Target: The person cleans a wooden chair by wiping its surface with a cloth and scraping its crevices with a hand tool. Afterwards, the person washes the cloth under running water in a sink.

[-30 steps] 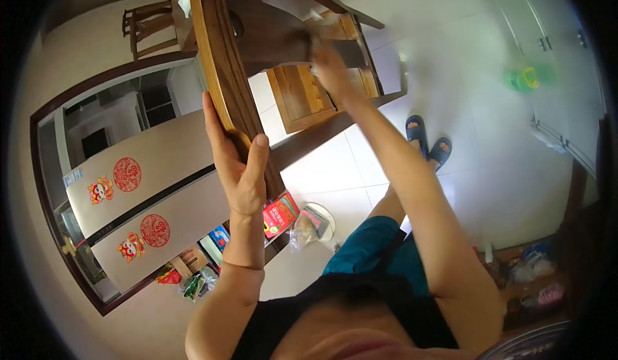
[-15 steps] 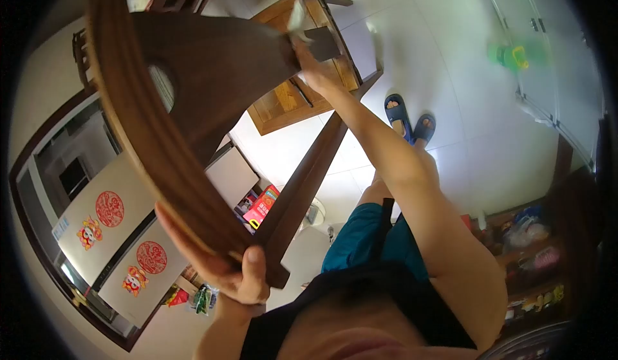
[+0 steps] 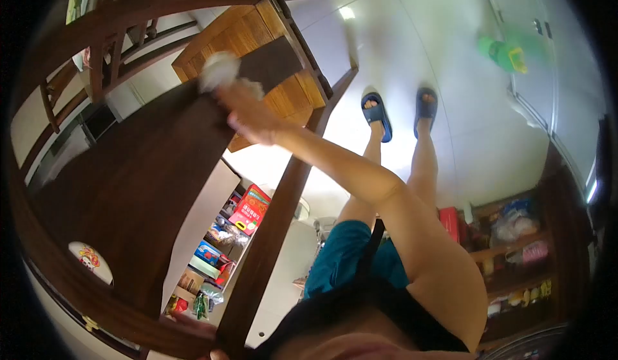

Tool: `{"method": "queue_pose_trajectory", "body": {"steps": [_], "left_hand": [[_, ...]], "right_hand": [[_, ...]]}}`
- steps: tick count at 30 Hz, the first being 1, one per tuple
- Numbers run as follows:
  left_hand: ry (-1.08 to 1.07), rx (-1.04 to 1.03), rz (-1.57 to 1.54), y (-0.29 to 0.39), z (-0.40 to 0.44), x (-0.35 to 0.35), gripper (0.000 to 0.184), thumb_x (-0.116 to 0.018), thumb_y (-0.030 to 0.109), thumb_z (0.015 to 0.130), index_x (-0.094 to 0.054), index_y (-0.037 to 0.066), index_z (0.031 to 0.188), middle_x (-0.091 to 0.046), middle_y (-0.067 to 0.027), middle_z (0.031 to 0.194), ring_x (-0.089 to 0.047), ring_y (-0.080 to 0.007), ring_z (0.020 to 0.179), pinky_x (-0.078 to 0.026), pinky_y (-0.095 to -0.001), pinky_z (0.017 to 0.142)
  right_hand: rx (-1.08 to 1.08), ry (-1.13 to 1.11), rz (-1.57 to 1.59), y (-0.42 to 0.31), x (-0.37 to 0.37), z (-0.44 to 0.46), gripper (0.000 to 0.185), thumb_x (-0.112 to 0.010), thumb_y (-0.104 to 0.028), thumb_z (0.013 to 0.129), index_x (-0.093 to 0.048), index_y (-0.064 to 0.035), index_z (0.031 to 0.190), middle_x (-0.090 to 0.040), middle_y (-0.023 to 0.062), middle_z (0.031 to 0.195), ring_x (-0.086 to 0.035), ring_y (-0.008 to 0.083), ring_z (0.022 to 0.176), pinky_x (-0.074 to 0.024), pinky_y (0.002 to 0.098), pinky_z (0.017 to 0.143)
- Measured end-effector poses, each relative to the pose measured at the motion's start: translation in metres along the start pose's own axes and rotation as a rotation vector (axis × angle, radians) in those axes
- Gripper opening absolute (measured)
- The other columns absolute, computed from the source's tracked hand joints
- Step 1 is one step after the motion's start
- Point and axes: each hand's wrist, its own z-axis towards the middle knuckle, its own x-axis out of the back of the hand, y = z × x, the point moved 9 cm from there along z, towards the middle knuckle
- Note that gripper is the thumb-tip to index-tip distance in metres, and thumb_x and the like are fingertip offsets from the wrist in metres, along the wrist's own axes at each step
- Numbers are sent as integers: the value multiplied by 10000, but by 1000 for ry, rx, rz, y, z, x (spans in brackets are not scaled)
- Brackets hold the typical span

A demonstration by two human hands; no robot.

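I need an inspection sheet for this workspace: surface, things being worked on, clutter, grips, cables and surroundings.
Surface: light tiled floor.
Job's things: wooden chair and a white cloth, blurred.
Clutter: red box among packages on shelves beyond the chair; plastic bags on the wooden shelving at the right of the picture.
Left grip: left hand, partly hidden, holds the wooden chair.
Right grip: right hand is at the white cloth; blur hides how the fingers close.
Cables: nothing seen.
Surroundings: dark slippers on the person's feet; white doors at the right of the picture.
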Motion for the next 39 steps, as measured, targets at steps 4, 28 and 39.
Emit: {"method": "queue_pose_trajectory", "body": {"steps": [4, 28, 39], "left_hand": [[55, 70, 58, -12, 2, -6, 990, -591, 412, 707, 37, 53, 1382, -42, -216, 1421, -104, -333, 1314, -93, -453, 1073], [111, 344, 35, -29, -14, -11, 961, -577, 369, 713, 35, 53, 1383, -48, -212, 1421, -123, -327, 1307, -115, -441, 1062], [112, 347, 28, -39, -8, -15, 948, -570, 349, 715, 34, 52, 1383, -50, -211, 1422, -131, -324, 1304, -124, -435, 1057]], "right_hand": [[-200, 127, -371, 145, 12, -10, 535, -234, -379, 933, -272, -19, 1327, -199, 199, 1398, -130, 340, 1314, -83, 443, 1073], [108, 394, -718, 195, 80, 58, 348, -323, -191, 890, -451, -46, 1179, -437, 170, 1151, -394, 369, 1110, -333, 437, 937], [26, 365, -226, 217, 78, 36, 544, -182, -366, 934, -247, 7, 1324, -217, 238, 1376, -234, 354, 1272, -216, 392, 1032]]}}
